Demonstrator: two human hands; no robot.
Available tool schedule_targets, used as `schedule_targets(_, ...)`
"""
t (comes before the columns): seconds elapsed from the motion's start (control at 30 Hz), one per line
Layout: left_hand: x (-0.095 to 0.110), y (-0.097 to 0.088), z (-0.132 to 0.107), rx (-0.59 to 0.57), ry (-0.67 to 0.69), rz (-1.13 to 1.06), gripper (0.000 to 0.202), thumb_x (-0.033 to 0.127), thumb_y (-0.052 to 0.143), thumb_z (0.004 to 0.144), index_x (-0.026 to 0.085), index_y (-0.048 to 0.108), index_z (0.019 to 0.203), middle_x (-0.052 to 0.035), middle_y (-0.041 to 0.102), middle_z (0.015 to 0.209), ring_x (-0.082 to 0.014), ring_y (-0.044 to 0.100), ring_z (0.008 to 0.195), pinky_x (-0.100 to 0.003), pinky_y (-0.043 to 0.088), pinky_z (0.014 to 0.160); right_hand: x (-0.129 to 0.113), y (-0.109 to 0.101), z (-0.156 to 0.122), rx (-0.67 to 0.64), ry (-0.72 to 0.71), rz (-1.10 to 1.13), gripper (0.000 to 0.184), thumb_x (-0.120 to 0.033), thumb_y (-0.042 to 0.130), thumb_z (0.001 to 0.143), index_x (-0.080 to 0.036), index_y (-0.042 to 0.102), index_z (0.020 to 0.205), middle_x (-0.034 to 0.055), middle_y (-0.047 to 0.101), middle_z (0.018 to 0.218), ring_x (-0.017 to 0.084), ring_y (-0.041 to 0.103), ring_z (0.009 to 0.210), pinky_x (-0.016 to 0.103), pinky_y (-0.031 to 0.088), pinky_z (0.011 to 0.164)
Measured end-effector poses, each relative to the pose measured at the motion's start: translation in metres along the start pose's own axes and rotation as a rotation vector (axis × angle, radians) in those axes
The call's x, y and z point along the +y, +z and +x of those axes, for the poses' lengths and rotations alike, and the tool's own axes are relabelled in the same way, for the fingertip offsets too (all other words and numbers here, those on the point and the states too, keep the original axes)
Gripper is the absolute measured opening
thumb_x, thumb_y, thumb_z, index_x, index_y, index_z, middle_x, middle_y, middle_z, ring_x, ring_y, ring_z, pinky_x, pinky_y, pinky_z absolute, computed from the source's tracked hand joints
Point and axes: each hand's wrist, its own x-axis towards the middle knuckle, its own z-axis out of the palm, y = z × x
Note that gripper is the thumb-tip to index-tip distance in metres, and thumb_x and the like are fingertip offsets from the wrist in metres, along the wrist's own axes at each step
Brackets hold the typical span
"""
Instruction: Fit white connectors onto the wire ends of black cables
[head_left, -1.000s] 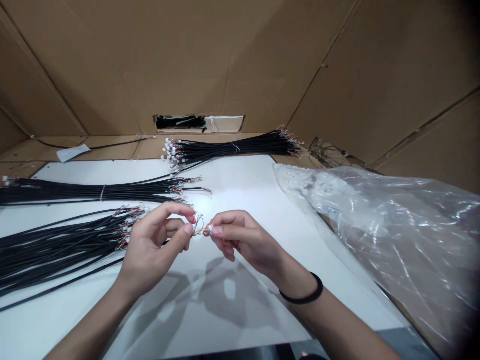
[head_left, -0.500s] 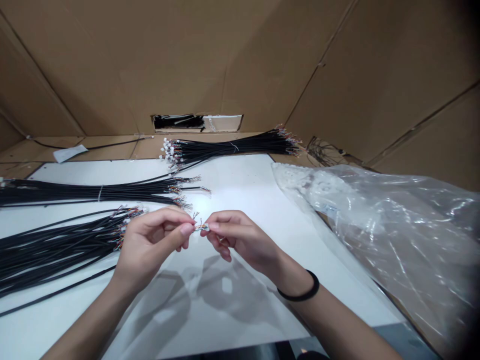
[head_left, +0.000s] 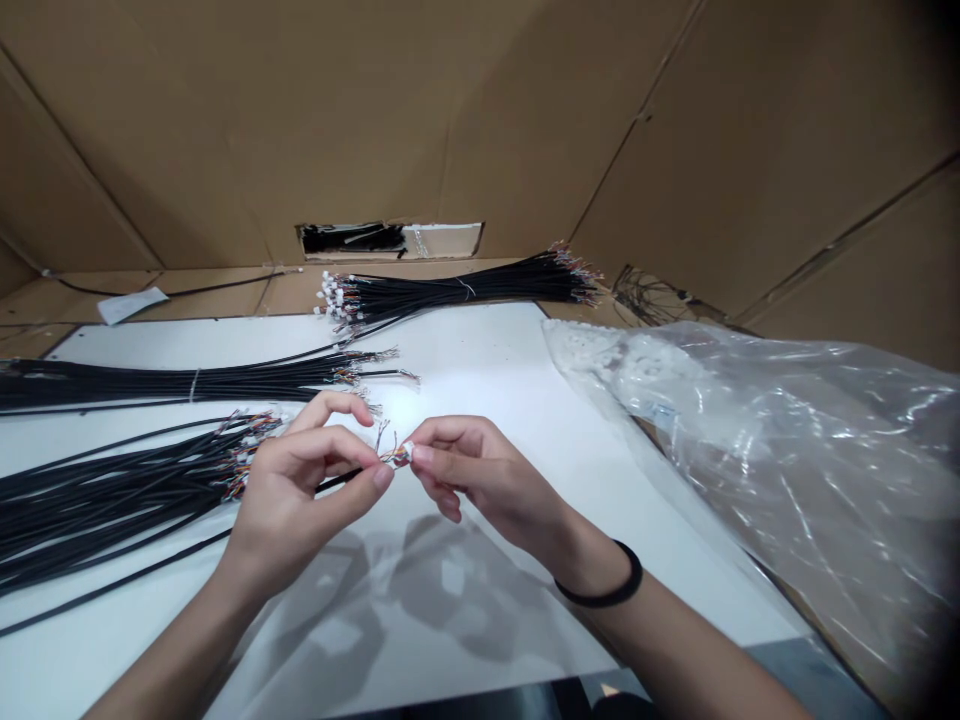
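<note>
Thumb and index finger of my left hand (head_left: pixel 300 490) pinch thin coloured wires (head_left: pixel 391 457) at the end of a black cable (head_left: pixel 339 482); the other fingers are lifted apart. A small white connector (head_left: pixel 409 450) is gripped between the thumb and index finger of my right hand (head_left: pixel 476 465), partly hidden by the fingertips. Several wires run into it, while a few loose dark strands (head_left: pixel 381 432) stick up between the hands. Just left of my left hand lies a bundle of black cables (head_left: pixel 120 500) with stripped, coloured ends.
A second tied cable bundle (head_left: pixel 165 383) lies farther back on the white board (head_left: pixel 480 370). Another bundle (head_left: pixel 457 288) with white connectors rests at the back. A clear plastic bag (head_left: pixel 750 430) of small white parts is at right. Cardboard walls (head_left: pixel 375 120) enclose the table.
My left hand's upper finger has lifted away from the wires, and the hand has turned slightly. More coloured wire and the black cable now show. My right hand keeps the connector.
</note>
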Motion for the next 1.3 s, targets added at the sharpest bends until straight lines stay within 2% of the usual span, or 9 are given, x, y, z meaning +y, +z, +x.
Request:
schedule_targets(0.17, -0.002, -0.0031, 0.0007, -0.064, 0.029, 0.055, 0.012, 0.019, 0.075, 0.073, 0.021, 0.07, 0.062, -0.0047, 0.054, 0.095, -0.0133, 0.053, 0.078, -0.018, 0.045, 0.055, 0.0, 0.0022, -0.002, 0.011, -0.027, 0.006, 0.018, -0.031, 0.073, 0.079, -0.013, 0.07, 0.078, -0.0056, 0.048, 0.053, 0.005, 0.039, 0.046, 0.017, 0.033, 0.04)
schedule_targets(0.43, -0.0035, -0.0044, 0.0029, -0.103, -0.059, 0.032, 0.015, 0.022, 0.076, 0.073, 0.019, 0.071, 0.059, -0.0055, 0.052, 0.095, -0.0104, 0.05, 0.068, -0.019, 0.04, 0.051, 0.0049, 0.0026, -0.0035, -0.005, 0.039, 0.09, 0.014, -0.028, 0.074, 0.079, -0.015, 0.07, 0.079, -0.0074, 0.045, 0.053, 0.003, 0.034, 0.044, 0.017, 0.03, 0.041)
schedule_targets(0.6, -0.0034, -0.0034, 0.0024, -0.106, -0.132, 0.002, 0.016, 0.026, 0.077, 0.071, 0.018, 0.07, 0.058, -0.0058, 0.05, 0.097, -0.0103, 0.047, 0.067, -0.018, 0.033, 0.046, 0.0058, 0.0026, -0.0032, -0.009, 0.063, 0.121, 0.014, -0.028, 0.075, 0.078, -0.015, 0.071, 0.08, -0.0068, 0.046, 0.054, 0.003, 0.034, 0.043, 0.017, 0.029, 0.04)
schedule_targets(0.9, -0.0012, -0.0022, 0.0039, -0.108, -0.146, -0.017, 0.018, 0.026, 0.076, 0.071, 0.017, 0.07, 0.057, -0.0051, 0.048, 0.096, -0.0065, 0.043, 0.059, -0.019, 0.032, 0.045, 0.0056, 0.0031, -0.0026, -0.011, 0.1, 0.143, 0.016, -0.03, 0.075, 0.078, -0.014, 0.071, 0.078, -0.0069, 0.046, 0.052, 0.003, 0.032, 0.043, 0.017, 0.027, 0.039)
schedule_targets(1.13, -0.0001, -0.0034, 0.0019, -0.113, -0.157, 0.0, 0.018, 0.027, 0.076, 0.071, 0.017, 0.07, 0.058, -0.005, 0.048, 0.096, -0.0055, 0.042, 0.058, -0.019, 0.031, 0.045, 0.0049, 0.0036, -0.0025, -0.002, 0.073, 0.104, 0.016, -0.03, 0.076, 0.077, -0.014, 0.072, 0.078, -0.0066, 0.046, 0.052, 0.003, 0.034, 0.044, 0.017, 0.029, 0.039)
schedule_targets(1.3, 0.0, -0.002, 0.0019, -0.096, -0.15, 0.047, 0.016, 0.029, 0.076, 0.073, 0.018, 0.073, 0.063, -0.0055, 0.049, 0.096, -0.0077, 0.045, 0.061, -0.019, 0.033, 0.045, 0.0001, 0.0034, -0.0029, 0.08, -0.003, -0.092, 0.021, -0.035, 0.077, 0.073, -0.014, 0.072, 0.075, -0.004, 0.052, 0.055, 0.006, 0.041, 0.048, 0.018, 0.033, 0.04)
